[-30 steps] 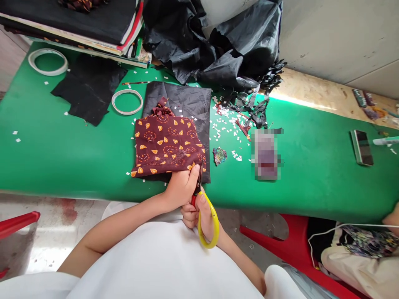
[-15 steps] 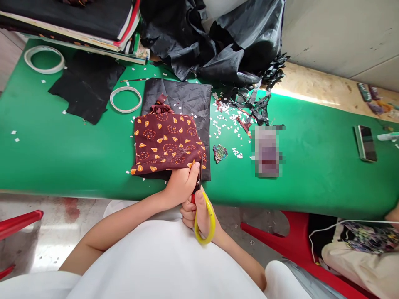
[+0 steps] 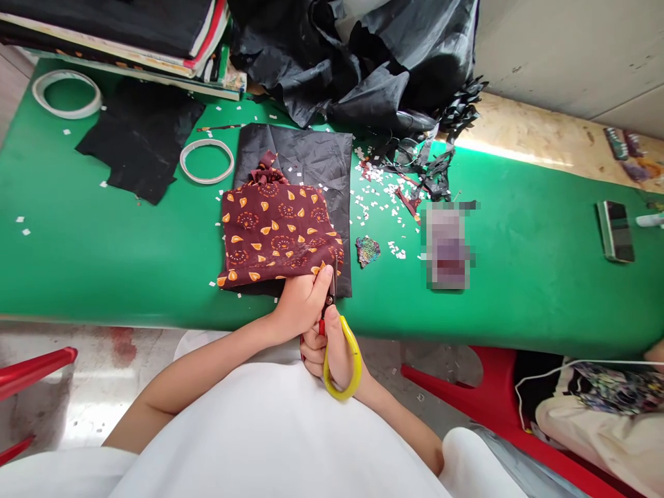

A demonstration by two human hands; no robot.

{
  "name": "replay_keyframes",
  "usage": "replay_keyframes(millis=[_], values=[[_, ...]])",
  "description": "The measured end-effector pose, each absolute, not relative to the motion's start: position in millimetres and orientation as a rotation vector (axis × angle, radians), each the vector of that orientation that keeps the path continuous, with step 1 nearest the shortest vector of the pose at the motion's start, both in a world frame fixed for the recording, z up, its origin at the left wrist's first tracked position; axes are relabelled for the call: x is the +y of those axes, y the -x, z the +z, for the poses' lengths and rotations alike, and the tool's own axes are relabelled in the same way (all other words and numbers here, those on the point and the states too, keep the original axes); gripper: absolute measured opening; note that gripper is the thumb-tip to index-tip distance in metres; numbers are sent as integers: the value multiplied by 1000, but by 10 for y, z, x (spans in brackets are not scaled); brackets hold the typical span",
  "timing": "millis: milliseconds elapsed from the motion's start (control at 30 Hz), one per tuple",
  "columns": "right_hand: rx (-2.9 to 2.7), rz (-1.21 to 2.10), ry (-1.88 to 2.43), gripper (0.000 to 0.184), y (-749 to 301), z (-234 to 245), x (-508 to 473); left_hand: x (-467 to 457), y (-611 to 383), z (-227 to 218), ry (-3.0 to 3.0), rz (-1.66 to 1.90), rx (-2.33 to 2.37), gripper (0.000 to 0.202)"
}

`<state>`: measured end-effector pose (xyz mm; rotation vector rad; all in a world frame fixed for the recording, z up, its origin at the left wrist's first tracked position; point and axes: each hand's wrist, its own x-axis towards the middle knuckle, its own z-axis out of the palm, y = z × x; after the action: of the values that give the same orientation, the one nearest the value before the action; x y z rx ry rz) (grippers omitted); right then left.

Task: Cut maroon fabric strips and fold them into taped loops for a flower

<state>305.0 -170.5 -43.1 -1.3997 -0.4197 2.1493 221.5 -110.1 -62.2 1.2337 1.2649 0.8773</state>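
Maroon fabric (image 3: 274,232) with orange leaf and flower prints lies over a folded black cloth (image 3: 311,152) at the table's near edge. My left hand (image 3: 301,301) pinches the fabric's lower right edge. Close against it, my right hand (image 3: 329,349) grips scissors (image 3: 351,366) with yellow and red handles, thumb through the yellow loop. The dark blades point away from me and sit at the fabric's edge beside my left thumb. How far the blades are parted is hard to see. A gathered knot of the same fabric sticks up at the top.
Tape rolls (image 3: 207,162) and a black cloth piece (image 3: 142,138) lie left on the green table (image 3: 529,277). White paper bits, black scraps (image 3: 436,166) and a blurred-out object (image 3: 447,249) are to the right. Black fabric (image 3: 357,62) is heaped behind. A red chair (image 3: 492,387) stands lower right.
Both hands keep their hold on the fabric and scissors, with barely any movement between them. The whole view has shifted slightly.
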Motion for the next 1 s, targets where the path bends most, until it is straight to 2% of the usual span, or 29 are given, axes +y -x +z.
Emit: replay_keyframes(millis=[200, 367, 500, 1000], values=[[-357, 2130, 1327, 54, -3068, -387, -1659, -1108, -2187, -600, -1148, 770, 1257, 51], [-417, 2216, 1219, 64, -3129, -422, -1636, -1103, -2164, -585, -1097, 712, 1211, 51], [-485, 2268, 1134, 65, -3173, -456, -1619, -1101, -2151, -572, -1042, 721, 1187, 51], [-450, 2158, 1301, 62, -3101, -300, -1556, -1095, -2145, -605, -1024, 735, 1143, 53]])
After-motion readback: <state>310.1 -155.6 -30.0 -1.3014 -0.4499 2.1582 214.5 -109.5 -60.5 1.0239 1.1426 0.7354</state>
